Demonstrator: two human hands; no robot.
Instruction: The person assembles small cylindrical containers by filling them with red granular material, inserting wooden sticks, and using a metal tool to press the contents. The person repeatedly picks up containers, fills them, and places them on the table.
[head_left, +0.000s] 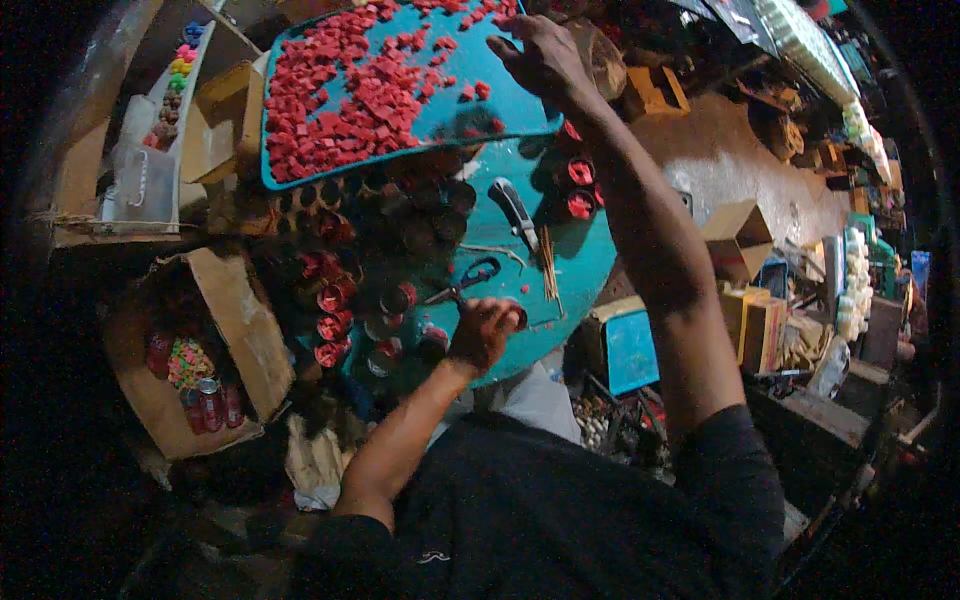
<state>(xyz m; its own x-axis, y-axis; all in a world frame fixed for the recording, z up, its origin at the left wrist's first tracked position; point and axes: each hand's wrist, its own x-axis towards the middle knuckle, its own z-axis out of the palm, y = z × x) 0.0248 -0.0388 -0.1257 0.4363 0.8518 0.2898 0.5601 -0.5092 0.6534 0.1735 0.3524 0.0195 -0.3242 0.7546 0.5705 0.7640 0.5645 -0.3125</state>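
Black cloth shirt (pixel 560 510), left grip (pixel 483 332) curled around round cup (pixel 518 317), right grip (pixel 545 58) parted, red cubes (pixel 372 105)

A head-worn fisheye looks down at the hands (pixel 482 335) and table (pixel 585 265)

On the desk (pixel 588 255), we find a bare, passable strip right of the thin sticks (pixel 549 265); a knife (pixel 513 210) and scissors (pixel 458 288) obstruct the middle, cups (pixel 332 328) crowd the left, and a rimmed tray (pixel 500 100) bars the far side.
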